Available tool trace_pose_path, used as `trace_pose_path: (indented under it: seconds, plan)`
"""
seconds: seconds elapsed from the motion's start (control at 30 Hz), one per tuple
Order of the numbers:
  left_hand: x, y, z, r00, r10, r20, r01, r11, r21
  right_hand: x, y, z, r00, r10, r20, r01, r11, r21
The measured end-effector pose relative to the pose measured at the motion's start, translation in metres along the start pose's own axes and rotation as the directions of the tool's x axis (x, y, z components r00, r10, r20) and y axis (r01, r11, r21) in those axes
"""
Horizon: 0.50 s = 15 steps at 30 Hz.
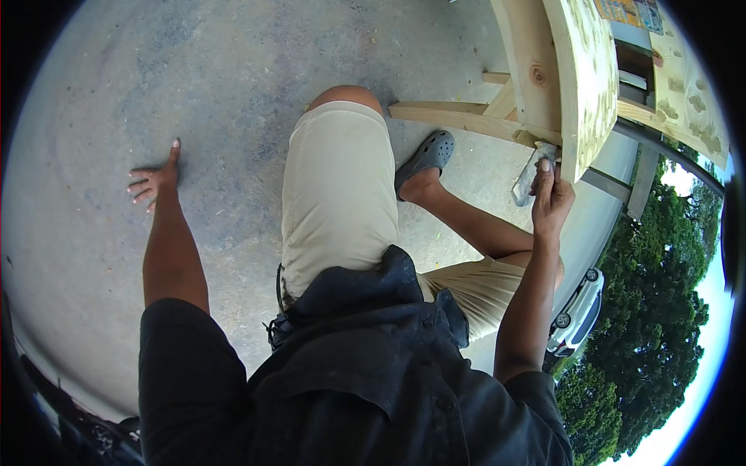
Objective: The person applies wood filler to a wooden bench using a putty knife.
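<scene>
My left hand (158, 180) rests on the grey concrete floor (225, 46) with its fingers spread and nothing in it. At the right, my right hand (552, 194) is closed on a flat, greyish tool (530, 179), perhaps a putty knife or trowel. The tool's upper end touches or nearly touches the lower edge of a pale wooden structure (587, 85), where a small yellowish patch shows. My fingers hide part of the tool's handle.
Wooden braces (458, 116) extend from the structure toward my knee. My foot in a grey clog (435, 155) is below them. Metal bars (645, 182) cross at the right. A white car (576, 311) and trees (653, 303) are farther off.
</scene>
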<state>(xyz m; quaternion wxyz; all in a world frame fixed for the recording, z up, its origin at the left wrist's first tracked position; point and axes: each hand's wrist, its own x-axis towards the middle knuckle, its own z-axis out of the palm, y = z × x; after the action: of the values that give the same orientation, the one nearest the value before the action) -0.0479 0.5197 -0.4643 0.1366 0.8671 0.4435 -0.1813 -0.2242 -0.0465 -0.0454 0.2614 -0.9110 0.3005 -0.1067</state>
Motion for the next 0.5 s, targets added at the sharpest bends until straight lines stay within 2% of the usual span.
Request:
trace_pose_path:
  seconds: [0.07, 0.1, 0.17, 0.2, 0.27, 0.3, 0.37, 0.5]
  plan:
    - [-0.001, 0.001, -0.001, 1.000, 0.007, -0.003, -0.007, 1.000, -0.004, 0.008, -0.003, -0.001, 0.995, -0.091, 0.031, 0.095, 0.985, -0.142]
    - [-0.001, 0.001, -0.002, 1.000, 0.006, -0.001, -0.006, 1.000, -0.006, 0.012, -0.001, -0.003, 0.995, -0.091, 0.032, 0.095, 0.985, -0.143]
    - [-0.002, 0.001, -0.004, 1.000, 0.002, 0.004, -0.002, 1.000, -0.006, 0.018, 0.004, -0.009, 0.970, -0.245, 0.011, 0.240, 0.941, -0.240]
    - [-0.003, 0.002, -0.006, 1.000, 0.002, 0.018, -0.002, 1.000, 0.000, 0.017, 0.005, -0.010, 0.970, -0.244, 0.011, 0.240, 0.940, -0.243]
    - [-0.005, 0.003, -0.006, 0.999, 0.000, 0.037, 0.000, 1.000, 0.008, 0.007, 0.010, -0.014, 0.996, -0.094, -0.008, 0.089, 0.971, -0.220]
    - [-0.003, 0.003, -0.005, 1.000, 0.003, 0.027, -0.003, 1.000, 0.012, 0.000, 0.014, -0.015, 0.995, -0.096, -0.004, 0.093, 0.970, -0.224]
    - [-0.003, 0.003, -0.004, 1.000, -0.005, 0.018, 0.005, 1.000, 0.014, -0.014, 0.024, -0.017, 0.991, 0.101, -0.090, -0.104, 0.994, -0.034]
    - [-0.002, 0.001, -0.004, 1.000, 0.000, 0.012, 0.000, 1.000, 0.012, -0.048, 0.014, -0.009, 0.992, 0.108, -0.062, -0.105, 0.993, 0.056]
